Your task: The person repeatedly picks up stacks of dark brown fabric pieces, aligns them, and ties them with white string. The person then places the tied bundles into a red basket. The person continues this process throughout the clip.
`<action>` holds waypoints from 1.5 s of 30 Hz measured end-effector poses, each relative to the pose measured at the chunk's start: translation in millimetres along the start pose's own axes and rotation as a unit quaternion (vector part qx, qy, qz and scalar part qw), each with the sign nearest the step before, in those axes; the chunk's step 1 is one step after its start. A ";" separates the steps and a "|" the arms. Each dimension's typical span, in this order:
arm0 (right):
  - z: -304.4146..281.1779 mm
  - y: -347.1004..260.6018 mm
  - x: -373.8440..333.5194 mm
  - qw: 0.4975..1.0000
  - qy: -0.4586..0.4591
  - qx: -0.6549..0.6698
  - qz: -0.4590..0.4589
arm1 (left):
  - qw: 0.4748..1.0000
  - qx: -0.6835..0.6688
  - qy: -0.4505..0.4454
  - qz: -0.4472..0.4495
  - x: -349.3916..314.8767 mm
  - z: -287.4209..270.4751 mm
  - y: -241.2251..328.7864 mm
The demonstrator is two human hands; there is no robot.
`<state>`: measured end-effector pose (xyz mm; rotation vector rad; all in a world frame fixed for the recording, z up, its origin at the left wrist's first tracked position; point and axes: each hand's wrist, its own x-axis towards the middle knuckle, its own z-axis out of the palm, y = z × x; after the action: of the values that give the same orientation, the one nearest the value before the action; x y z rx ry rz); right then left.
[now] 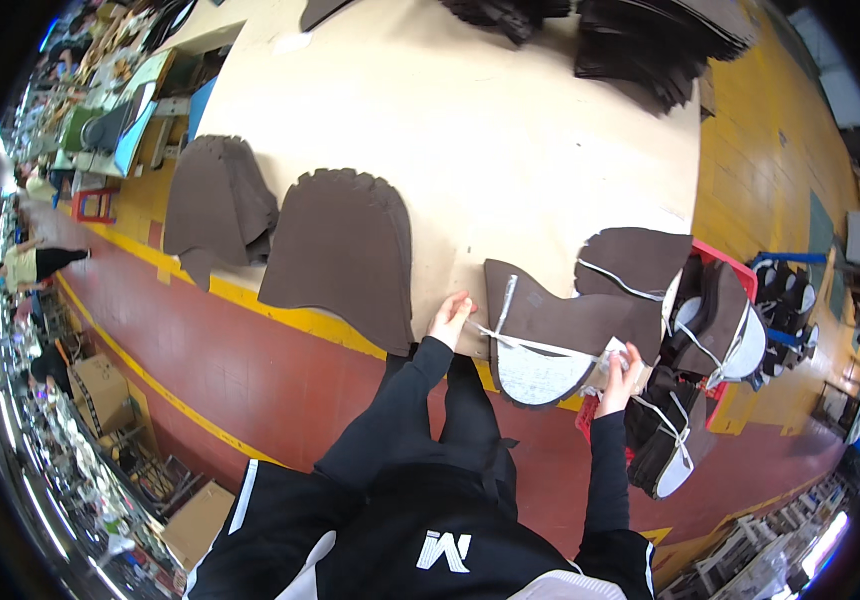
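Note:
At the near edge of the pale table, a stack of dark brown cut pieces (560,312) lies with a white-faced rounded part (540,375) showing at its front. A thin white strip (540,346) runs across it between my hands. My left hand (452,319) pinches the strip's left end. My right hand (621,378) has its fingers closed on the strip's other side, with a small white bit showing above the fingertips. Just left of my left hand rests a larger stack of brown pieces (338,250). Beyond my right hand sits another brown piece (630,258) with white strip around it.
A red crate (740,262) at the right holds tied brown bundles (710,330). Farther left on the table (470,150) stands another brown stack (215,200). Black pieces (650,45) are heaped at the far side. A person (40,262) stands in the aisle at left.

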<state>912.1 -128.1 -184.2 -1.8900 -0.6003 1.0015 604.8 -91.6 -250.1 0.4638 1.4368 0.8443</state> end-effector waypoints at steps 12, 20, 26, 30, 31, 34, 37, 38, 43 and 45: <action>53.3 34.3 -22.8 0.998 -0.037 -0.035 0.040 | 0.960 -0.242 -0.096 -0.106 1.6 29.1 27.5; -17.9 -35.4 -82.0 0.947 0.001 0.296 0.127 | 0.976 -0.108 -0.168 -0.091 -99.1 86.5 99.7; -116.5 -42.0 -90.1 0.834 0.046 0.524 0.168 | 0.939 0.015 -0.345 0.002 -122.1 147.5 101.3; -153.8 -51.5 -66.5 0.801 0.098 0.587 0.057 | 0.937 0.109 -0.332 0.000 -133.2 169.2 102.7; -162.3 -51.1 -54.7 0.791 0.102 0.603 0.026 | 0.928 0.121 -0.349 -0.048 -128.0 162.0 99.6; -180.0 -74.1 -18.2 0.769 0.096 0.632 -0.035 | 0.908 0.164 -0.356 -0.148 -109.9 119.7 91.1; -181.2 -106.4 14.9 0.752 0.096 0.642 -0.112 | 0.919 0.220 -0.288 -0.156 -101.7 71.5 77.2; -180.6 -111.3 26.4 0.742 0.084 0.653 -0.130 | 0.921 0.239 -0.267 -0.155 -96.7 53.2 71.2; -151.9 -98.3 100.2 0.701 0.280 0.644 -0.127 | 0.932 0.264 -0.174 -0.178 -100.1 15.1 67.7; -128.0 -75.3 126.6 0.673 0.382 0.632 -0.037 | 0.935 0.263 -0.152 -0.185 -104.7 12.3 66.7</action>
<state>1088.1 -60.7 -133.6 -0.7847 0.4866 0.2428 609.6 -123.8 -129.7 0.6659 1.3882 0.0671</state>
